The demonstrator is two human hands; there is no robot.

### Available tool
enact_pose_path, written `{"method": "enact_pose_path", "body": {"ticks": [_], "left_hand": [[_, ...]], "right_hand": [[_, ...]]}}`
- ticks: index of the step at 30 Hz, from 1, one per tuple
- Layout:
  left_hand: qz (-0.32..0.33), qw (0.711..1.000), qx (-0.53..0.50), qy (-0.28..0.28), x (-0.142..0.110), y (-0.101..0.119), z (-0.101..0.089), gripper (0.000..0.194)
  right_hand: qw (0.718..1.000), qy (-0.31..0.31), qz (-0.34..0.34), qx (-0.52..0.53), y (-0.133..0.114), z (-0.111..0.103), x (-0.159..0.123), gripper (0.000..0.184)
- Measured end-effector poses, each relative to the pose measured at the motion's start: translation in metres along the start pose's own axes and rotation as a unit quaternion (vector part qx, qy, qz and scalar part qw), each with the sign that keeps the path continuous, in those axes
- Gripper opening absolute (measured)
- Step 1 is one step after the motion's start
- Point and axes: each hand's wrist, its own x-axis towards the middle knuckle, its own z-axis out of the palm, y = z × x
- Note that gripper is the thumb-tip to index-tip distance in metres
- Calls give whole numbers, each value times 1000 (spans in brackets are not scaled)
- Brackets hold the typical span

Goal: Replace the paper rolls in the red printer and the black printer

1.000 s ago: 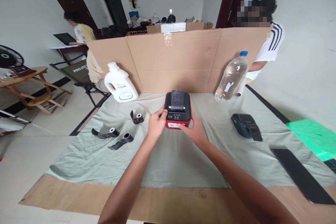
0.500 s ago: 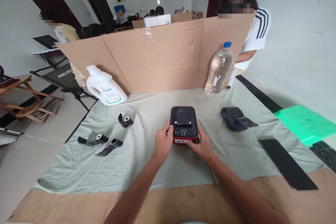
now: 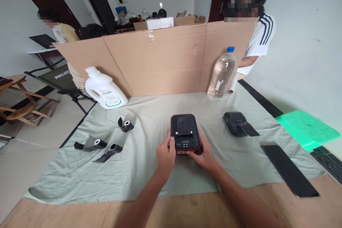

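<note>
Both hands grip a small black label printer (image 3: 184, 142) with a red rim, in the middle of the cloth. My left hand (image 3: 166, 155) is closed on its left side, thumb on the near left corner of the top. My right hand (image 3: 207, 153) wraps the right side, thumb along the near face. A dark strip (image 3: 183, 125) sticks out of the slot on the printer's top. Whether its underside touches the cloth I cannot tell. To the right sits a second, dark label printer (image 3: 236, 123) with a dark strip (image 3: 249, 129) coming out.
Left on the cloth (image 3: 149, 181) lie black rolls of strip (image 3: 126, 125). A white jug (image 3: 105, 89) and a water bottle (image 3: 222, 73) stand before a cardboard screen (image 3: 165, 60). A phone-like black slab (image 3: 290, 169) lies at right. Two people are beyond the screen.
The printer and both hands sit slightly lower in the picture, with the printer a little to the left. Most of the scene has shifted slightly with the camera. Both hands keep their grip.
</note>
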Motion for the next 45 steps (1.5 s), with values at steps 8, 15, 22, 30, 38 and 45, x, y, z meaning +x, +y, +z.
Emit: {"method": "enact_pose_path", "body": {"ticks": [8,15,22,30,38,45], "left_hand": [[2,985,-173,1,2,-10,6,46],[-73,925,-369,-53,18,-12,7,49],[-103,902,-415,-65,25,-9,10,54],[37,955,-295,-21,21,-13,6,51],[213,973,-84,15,9,-9,9,34],[255,965,-60,1,9,-6,0,23]], "right_hand": [[1000,-4,-1,-17,-1,-2,2,98],[999,-17,-23,-14,-9,-6,7,97],[999,-23,-24,-25,-12,-11,12,97],[999,-32,5,-24,-20,-17,20,98],[998,-62,17,3,-29,-26,43,79],[998,-50,43,-6,-30,-24,51,55]]}}
